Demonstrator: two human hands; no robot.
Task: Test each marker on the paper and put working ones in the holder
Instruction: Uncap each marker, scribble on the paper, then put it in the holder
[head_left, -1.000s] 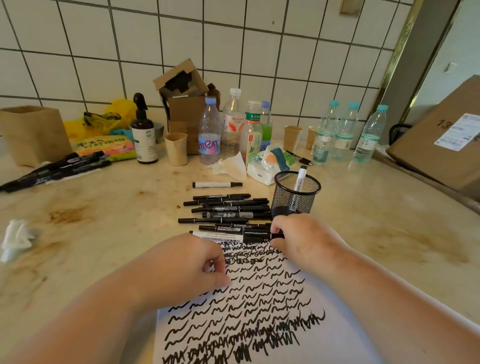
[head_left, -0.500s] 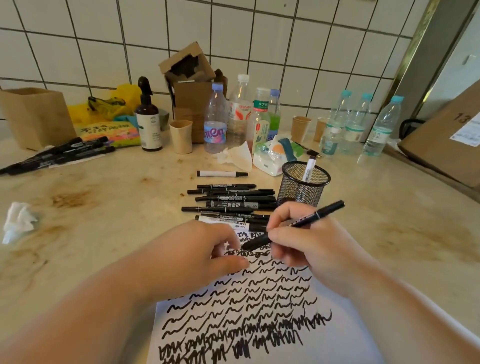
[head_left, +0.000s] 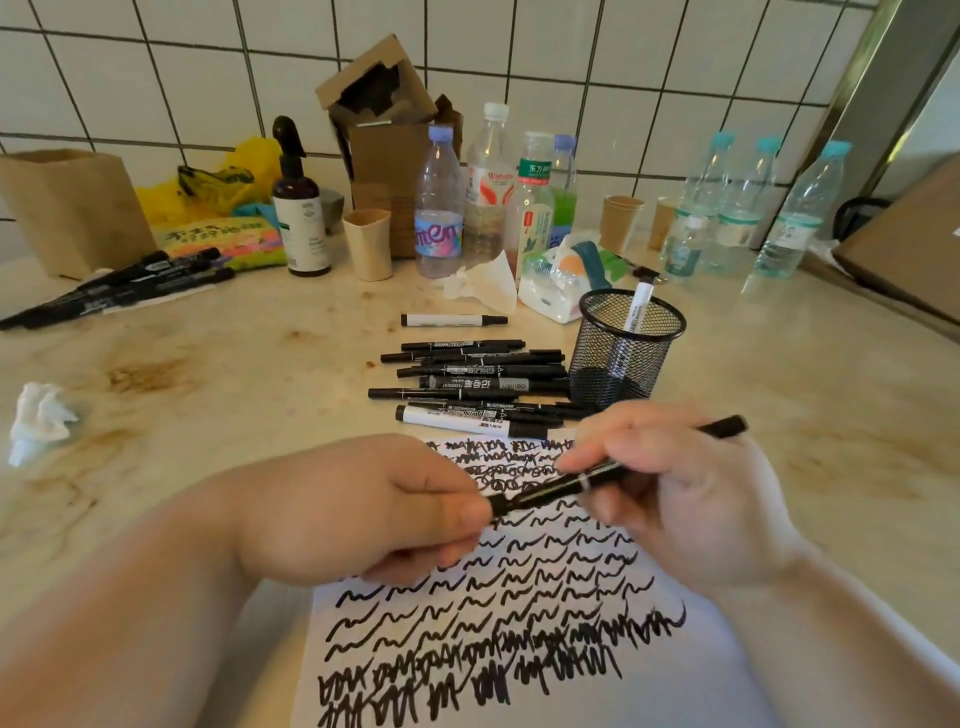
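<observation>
A slim black marker (head_left: 613, 473) lies over the scribbled white paper (head_left: 519, 613), long axis running 2 to 8 o'clock. The right hand (head_left: 675, 488) grips its barrel; the left hand (head_left: 363, 509) pinches its lower end. The black mesh holder (head_left: 623, 353) at 12 o'clock contains one white marker (head_left: 638, 306).

Both forearms come in bare, no sleeve showing on either; the left hand (head_left: 363, 512) and right hand (head_left: 691, 499) wear nothing. Fingers are rounded, nails short.
</observation>
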